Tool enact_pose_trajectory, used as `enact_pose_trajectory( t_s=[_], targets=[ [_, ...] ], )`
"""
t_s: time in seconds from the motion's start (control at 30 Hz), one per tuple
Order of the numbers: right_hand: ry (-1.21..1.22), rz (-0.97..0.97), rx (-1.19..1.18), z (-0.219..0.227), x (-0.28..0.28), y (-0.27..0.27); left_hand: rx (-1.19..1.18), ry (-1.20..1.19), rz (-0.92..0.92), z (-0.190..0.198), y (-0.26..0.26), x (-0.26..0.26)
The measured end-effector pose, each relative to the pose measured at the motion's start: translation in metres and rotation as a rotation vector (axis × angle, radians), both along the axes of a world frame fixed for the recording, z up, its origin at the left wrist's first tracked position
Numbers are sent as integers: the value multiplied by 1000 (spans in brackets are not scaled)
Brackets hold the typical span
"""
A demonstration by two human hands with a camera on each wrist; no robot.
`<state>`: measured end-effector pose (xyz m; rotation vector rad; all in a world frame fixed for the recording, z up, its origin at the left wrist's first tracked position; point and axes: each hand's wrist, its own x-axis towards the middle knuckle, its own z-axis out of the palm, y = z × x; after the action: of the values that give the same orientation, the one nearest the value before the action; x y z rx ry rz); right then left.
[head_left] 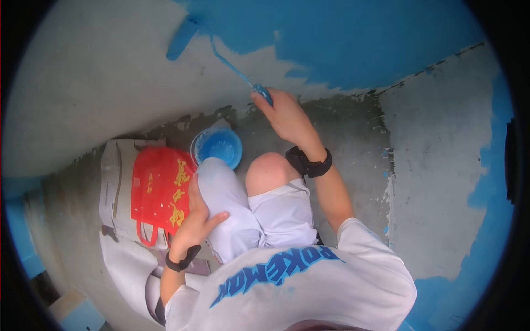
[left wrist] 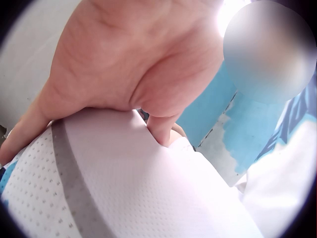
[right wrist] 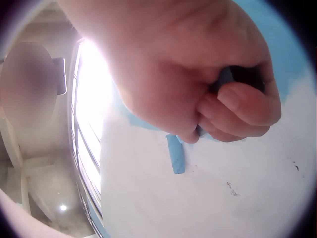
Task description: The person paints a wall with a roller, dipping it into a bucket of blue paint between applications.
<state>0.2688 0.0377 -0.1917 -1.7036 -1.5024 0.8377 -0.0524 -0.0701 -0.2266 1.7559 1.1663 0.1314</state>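
My right hand point(head_left: 290, 118) grips the handle of a paint roller point(head_left: 182, 41), its bent rod reaching up and left to the blue sleeve. That sleeve lies against the wall point(head_left: 99, 71), on pale bare surface beside the edge of the blue paint point(head_left: 353, 44). In the right wrist view, fingers point(right wrist: 242, 106) curl round the dark handle, and the blue roller sleeve point(right wrist: 176, 156) shows beyond them. My left hand point(head_left: 194, 212) rests on the leg in white shorts point(head_left: 226, 198), thumb spread out from the fingers. The left wrist view shows its palm point(left wrist: 138, 54) over the white cloth.
A blue-stained paint bucket point(head_left: 239, 151) stands on the floor just beyond the knees. Left of the legs are a red bag point(head_left: 152, 185) with yellow lettering and a whitish bag point(head_left: 112, 182). To the right is a grey panel point(head_left: 430, 165) bordered by blue paint.
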Motion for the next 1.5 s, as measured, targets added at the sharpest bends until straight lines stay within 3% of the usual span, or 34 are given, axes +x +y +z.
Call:
enact_pose_trajectory(
  t_s=[0.3,0.47,0.67,0.87,1.07,1.17,1.23,1.27,1.33,1.5],
  targets=[
    [-50,-39,-15,-7,2,4,-65,-8,27,2,3,-2],
    [-109,-97,95,-53,30,-8,-55,7,48,2,3,-4],
    [-151,-274,-81,-106,74,-55,-51,17,38,1,3,-4],
    [-202,-317,-112,-95,78,-75,-23,11,-8,-3,3,-2],
    [9,-273,-89,-70,76,-90,-31,-14,21,-1,2,-3],
    [77,-312,-30,-59,76,-82,-14,-6,24,-2,1,-4],
    [279,-409,-34,-57,77,-71,15,-20,5,-3,1,-5],
    [280,-410,-33,-71,82,-65,16,-19,5,-3,1,-5],
    [136,-402,91,-116,91,-52,1,-11,12,-3,2,-5],
    [-8,-460,107,-130,79,-58,-15,-18,20,0,3,-2]
  ],
)
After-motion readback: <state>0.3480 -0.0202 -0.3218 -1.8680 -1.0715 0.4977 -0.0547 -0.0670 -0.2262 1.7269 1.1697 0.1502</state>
